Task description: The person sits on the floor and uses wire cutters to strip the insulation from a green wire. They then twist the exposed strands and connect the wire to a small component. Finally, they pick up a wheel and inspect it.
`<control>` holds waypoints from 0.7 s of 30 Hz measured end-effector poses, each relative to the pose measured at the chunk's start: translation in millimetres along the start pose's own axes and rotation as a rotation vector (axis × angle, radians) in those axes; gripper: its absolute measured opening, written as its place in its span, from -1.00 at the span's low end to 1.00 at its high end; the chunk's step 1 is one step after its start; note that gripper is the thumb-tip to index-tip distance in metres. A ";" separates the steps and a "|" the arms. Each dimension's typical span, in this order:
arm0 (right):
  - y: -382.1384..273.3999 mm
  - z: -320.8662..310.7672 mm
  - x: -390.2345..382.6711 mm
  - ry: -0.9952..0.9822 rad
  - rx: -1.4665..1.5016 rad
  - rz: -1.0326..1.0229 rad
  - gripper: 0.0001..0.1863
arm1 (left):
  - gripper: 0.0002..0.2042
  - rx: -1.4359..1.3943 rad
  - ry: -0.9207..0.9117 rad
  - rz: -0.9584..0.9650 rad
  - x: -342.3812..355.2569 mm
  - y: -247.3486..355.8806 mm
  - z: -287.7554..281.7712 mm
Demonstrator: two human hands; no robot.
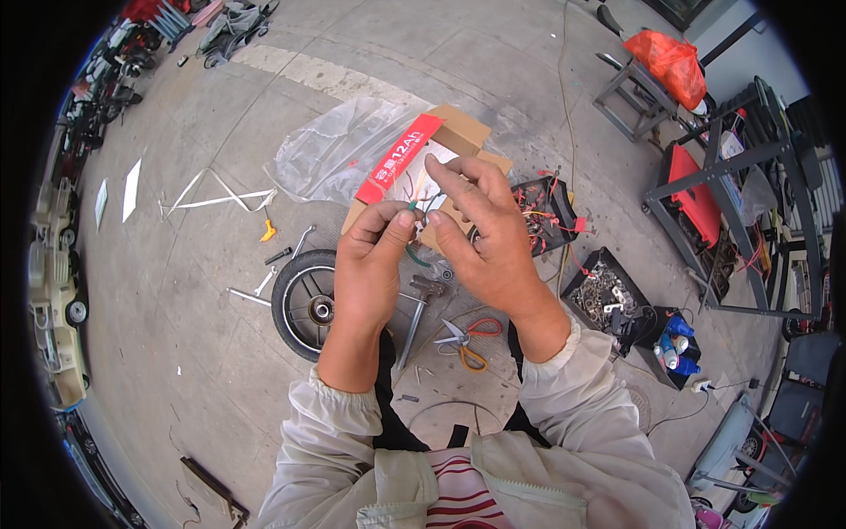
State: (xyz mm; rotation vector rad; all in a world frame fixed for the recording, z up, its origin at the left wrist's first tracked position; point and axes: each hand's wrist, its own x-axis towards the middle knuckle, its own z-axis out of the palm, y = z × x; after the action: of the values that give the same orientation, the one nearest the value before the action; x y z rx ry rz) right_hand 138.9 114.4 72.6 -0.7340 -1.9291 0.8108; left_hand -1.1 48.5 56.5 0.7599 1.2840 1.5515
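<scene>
My left hand (374,251) is closed in a pinch on a bundle of thin wires (412,204), with a green piece at the fingertips and red and pale strands rising above it. Close to its right, my right hand (486,231) holds its thumb and forefinger apart beside the strands, the other fingers partly curled. Both hands are above an opened cardboard box (463,128) with a red printed flap. Scissors (467,342) with orange and red handles lie below the hands, by a hammer (427,286).
A black wheel (284,300) lies left of my left hand, with wrenches (264,280) beside it. Clear plastic sheeting (322,150) spreads behind the box. To the right are a tray of red connectors (551,207), a tray of metal parts (617,295) and a metal rack (705,172).
</scene>
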 end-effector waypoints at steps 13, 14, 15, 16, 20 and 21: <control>5.3 1.9 -4.8 0.092 0.260 0.312 -0.84 | -0.83 0.134 -0.025 -0.041 -2.8 -0.8 5.4; 5.7 2.7 -4.3 0.102 0.240 0.308 -0.86 | -0.82 0.140 -0.026 -0.058 -4.0 -0.5 6.2; 6.1 3.8 -4.0 0.112 0.220 0.304 -0.88 | -0.82 0.138 -0.054 -0.075 -4.6 -0.4 5.0; 8.0 4.5 -4.6 0.137 0.107 0.232 -0.89 | -0.82 0.135 -0.087 -0.092 -4.5 -0.3 4.4; 16.7 12.0 -9.5 0.219 -0.144 0.064 -0.90 | -0.82 0.069 -0.114 -0.185 -5.0 -4.4 5.5; 17.6 12.8 -10.2 0.236 -0.157 0.053 -0.89 | -0.82 0.062 -0.108 -0.211 -5.0 -3.8 7.3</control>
State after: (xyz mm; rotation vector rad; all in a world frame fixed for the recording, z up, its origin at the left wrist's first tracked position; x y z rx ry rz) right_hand 134.8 114.4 48.9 -0.9354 -1.7797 0.5800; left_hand 8.2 46.5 55.2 0.7128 1.2934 1.2908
